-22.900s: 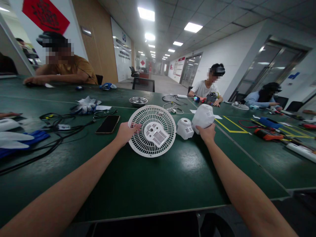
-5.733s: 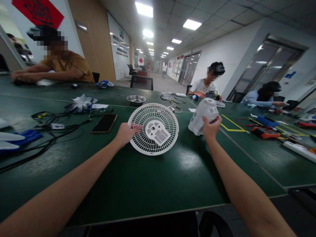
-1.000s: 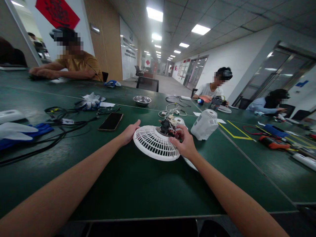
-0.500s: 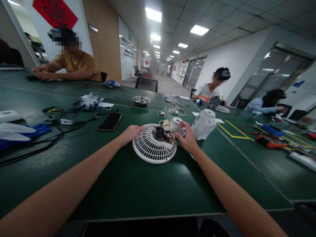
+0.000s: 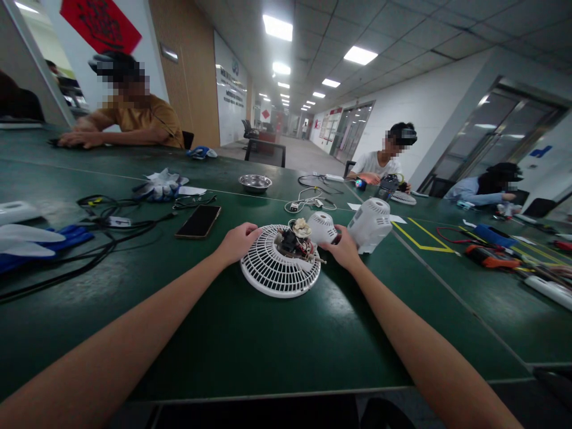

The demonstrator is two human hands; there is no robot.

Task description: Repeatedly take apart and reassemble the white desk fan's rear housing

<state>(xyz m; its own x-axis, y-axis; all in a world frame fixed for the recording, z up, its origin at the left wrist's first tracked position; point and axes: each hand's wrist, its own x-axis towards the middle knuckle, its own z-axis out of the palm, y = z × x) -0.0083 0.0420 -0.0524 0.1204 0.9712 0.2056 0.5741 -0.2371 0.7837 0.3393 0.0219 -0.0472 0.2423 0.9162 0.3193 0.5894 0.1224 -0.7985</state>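
A round white fan grille [image 5: 272, 277] lies on the table in front of me, with a black motor and loose wires [image 5: 292, 242] exposed at its upper middle. My left hand [image 5: 240, 243] is closed on the grille's left rim. On the other side, my right hand [image 5: 345, 248] grips a small white vented motor cover [image 5: 320, 225] by its right side; some of its fingers are hidden behind it. Just beyond that hand stands a larger white plastic housing [image 5: 370, 226] with slots in its top.
A phone [image 5: 199, 221] and black cables [image 5: 118, 235] lie to the left, near blue-and-white gloves [image 5: 163, 185]. Farther back are a steel bowl [image 5: 255, 183] and a white cord [image 5: 308, 202]. An orange-and-black multimeter [image 5: 489, 259] lies right. Three co-workers sit around the table.
My right hand has shifted from the grille's right edge and the front of the motor cover to a grip on the cover's right side. My left hand stays at the rim.
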